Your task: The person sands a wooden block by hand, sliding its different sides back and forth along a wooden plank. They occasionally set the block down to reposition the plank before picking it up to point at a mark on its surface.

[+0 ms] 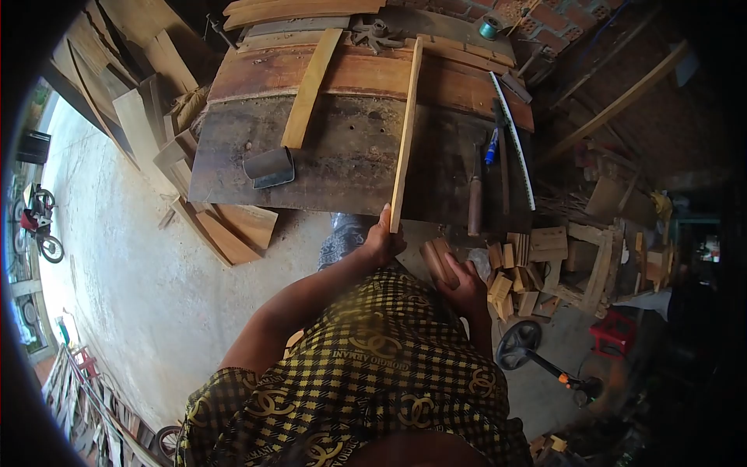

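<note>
My left hand [383,240] grips the near end of a long, narrow wooden strip [408,128], which stands on edge across the workbench [342,183] and runs away from me. Lower and to the right, my right hand [467,289] is closed on a brown wooden block [440,261] with a groove in it, held off the bench's front edge. Right of the strip lie a chisel [475,204] with a wooden handle, a blue marker [491,148] and a long white toothed strip [513,140]. To its left are a flat board [313,89] and a curved dark metal piece [270,168].
Offcut blocks [513,272] are piled right of the bench. Boards [144,117] lean at the left, with loose pieces [237,233] on the floor. At the back of the bench sit a metal fitting [379,34] and a green spool [489,29]. A red stool [612,333] stands lower right.
</note>
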### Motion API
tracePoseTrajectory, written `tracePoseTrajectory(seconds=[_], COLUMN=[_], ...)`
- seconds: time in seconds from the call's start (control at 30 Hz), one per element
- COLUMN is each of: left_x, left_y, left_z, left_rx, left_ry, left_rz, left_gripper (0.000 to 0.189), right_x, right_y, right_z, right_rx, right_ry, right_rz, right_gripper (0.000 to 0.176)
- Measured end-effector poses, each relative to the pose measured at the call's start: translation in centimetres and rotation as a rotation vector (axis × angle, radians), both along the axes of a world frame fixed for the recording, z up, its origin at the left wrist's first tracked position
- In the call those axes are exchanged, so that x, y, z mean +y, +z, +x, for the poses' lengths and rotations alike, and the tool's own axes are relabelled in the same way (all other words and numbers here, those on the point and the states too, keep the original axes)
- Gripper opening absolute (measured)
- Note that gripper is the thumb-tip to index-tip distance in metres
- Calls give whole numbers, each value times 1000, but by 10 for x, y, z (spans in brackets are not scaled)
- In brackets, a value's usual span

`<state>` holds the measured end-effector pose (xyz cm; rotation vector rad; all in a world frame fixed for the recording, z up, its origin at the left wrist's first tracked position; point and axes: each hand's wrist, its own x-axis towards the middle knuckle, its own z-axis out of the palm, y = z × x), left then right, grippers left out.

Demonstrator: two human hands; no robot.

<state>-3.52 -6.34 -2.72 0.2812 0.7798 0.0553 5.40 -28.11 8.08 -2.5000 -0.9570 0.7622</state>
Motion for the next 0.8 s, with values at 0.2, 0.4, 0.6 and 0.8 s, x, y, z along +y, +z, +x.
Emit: tracePoseTrajectory(seconds=[0.2, 0.4, 0.6, 0.8], left_x=[0, 1, 1, 7], left_y=[-12, -6, -5, 6], left_z=[2, 3, 0, -7], left_rx=[9, 59, 35, 79], left_ry=[-13, -23, -12, -155], left_rz=[-29, -13, -56, -3], left_gripper=[51, 52, 52, 58], right_x=[4, 6, 3, 0], right_y=[-4, -4, -8, -9], right_z=[2, 2, 3, 4], right_rx=[0, -28, 3, 23], right_ry=[38, 75, 56, 62], right_rz=[1, -1, -50, -53], right_gripper=[72, 72, 72, 72])
